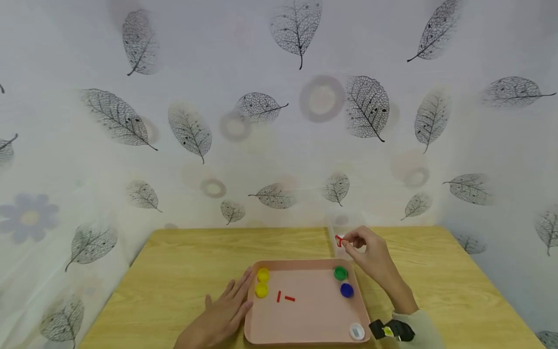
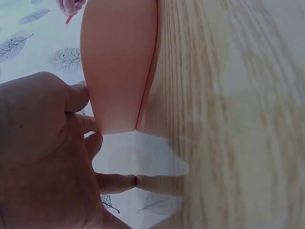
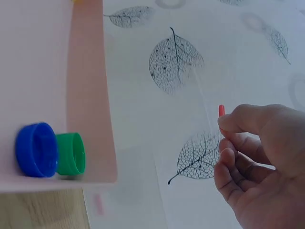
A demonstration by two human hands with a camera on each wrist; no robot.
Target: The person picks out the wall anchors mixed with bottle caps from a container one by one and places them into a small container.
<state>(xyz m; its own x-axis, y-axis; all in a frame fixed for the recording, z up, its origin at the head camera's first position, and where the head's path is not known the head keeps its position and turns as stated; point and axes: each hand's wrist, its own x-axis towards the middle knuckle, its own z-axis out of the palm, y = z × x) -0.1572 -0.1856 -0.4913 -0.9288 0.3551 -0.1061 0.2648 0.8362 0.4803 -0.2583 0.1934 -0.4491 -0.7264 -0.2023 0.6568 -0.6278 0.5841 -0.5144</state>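
My right hand [image 1: 366,249] is above the back right corner of the pink tray [image 1: 314,320], pinching a small red stick [image 3: 221,110] between thumb and forefinger. Beneath that hand is a translucent box [image 1: 332,237], partly hidden by it. Against the tray's left wall rests my left hand [image 1: 224,310], its fingers stretched out and holding nothing. Two short red sticks [image 1: 289,298] lie apart inside the tray, left of its middle. Along the left side sit two yellow caps [image 1: 261,290]. Toward the right are a green cap [image 1: 340,273] and a blue cap [image 1: 347,290].
A white round piece [image 1: 357,331] with a grey rectangle lies in the tray's front right corner. The wooden table [image 1: 183,261] extends to both sides. Behind it hangs a pale leaf-patterned sheet [image 1: 261,155], which also covers the sides.
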